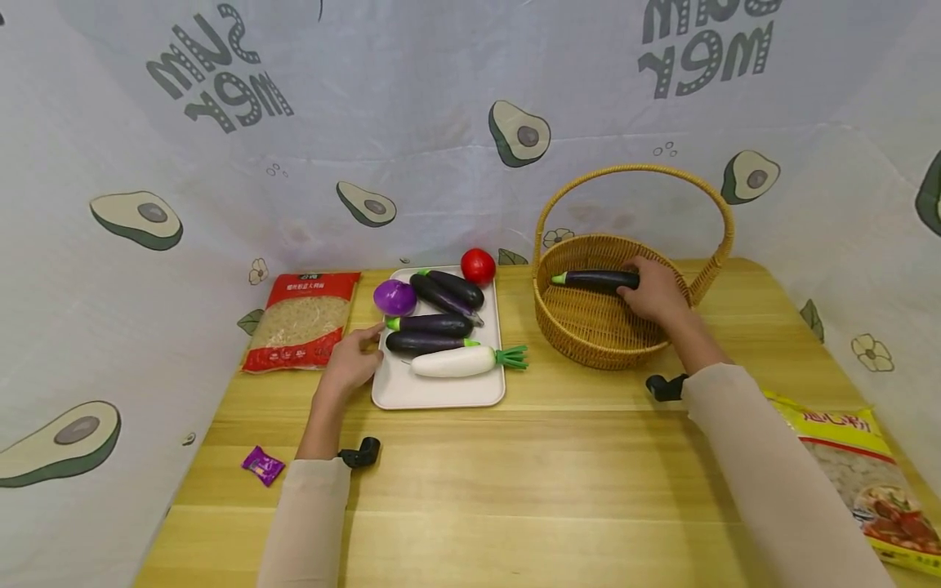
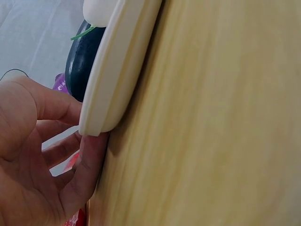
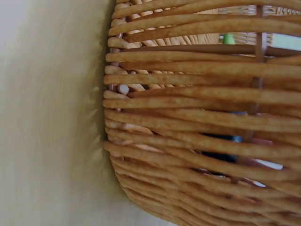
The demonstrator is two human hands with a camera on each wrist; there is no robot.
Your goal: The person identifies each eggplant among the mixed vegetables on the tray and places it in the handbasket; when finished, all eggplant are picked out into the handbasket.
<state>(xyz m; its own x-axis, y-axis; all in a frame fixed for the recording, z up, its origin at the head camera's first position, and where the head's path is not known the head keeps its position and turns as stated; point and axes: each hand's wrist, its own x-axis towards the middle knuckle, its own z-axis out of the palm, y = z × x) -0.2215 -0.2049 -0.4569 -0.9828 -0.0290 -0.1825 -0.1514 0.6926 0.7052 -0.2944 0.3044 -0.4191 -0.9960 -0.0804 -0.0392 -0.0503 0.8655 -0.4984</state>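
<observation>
In the head view my right hand [image 1: 657, 290] grips the end of a dark eggplant [image 1: 594, 280] inside a round wicker basket [image 1: 546, 320] with a tall handle. The weave hides most of that hand in the right wrist view. My left hand [image 1: 354, 359] pinches the left rim of a white tray [image 1: 397, 394], thumb and fingers on either side of it in the left wrist view. Several eggplants [image 1: 432, 324] lie on the tray, with a white radish [image 1: 454, 362] in front of them. Behind are a purple onion [image 1: 394, 298] and a red tomato [image 1: 478, 267].
A red bag of pasta [image 1: 301, 327] lies left of the tray. A small purple wrapped packet [image 1: 262, 465] is nearer the front left. At the right edge lies a yellow bag [image 1: 856, 474], partly covered by the right sleeve. A printed cloth [image 1: 441, 163] hangs behind the table.
</observation>
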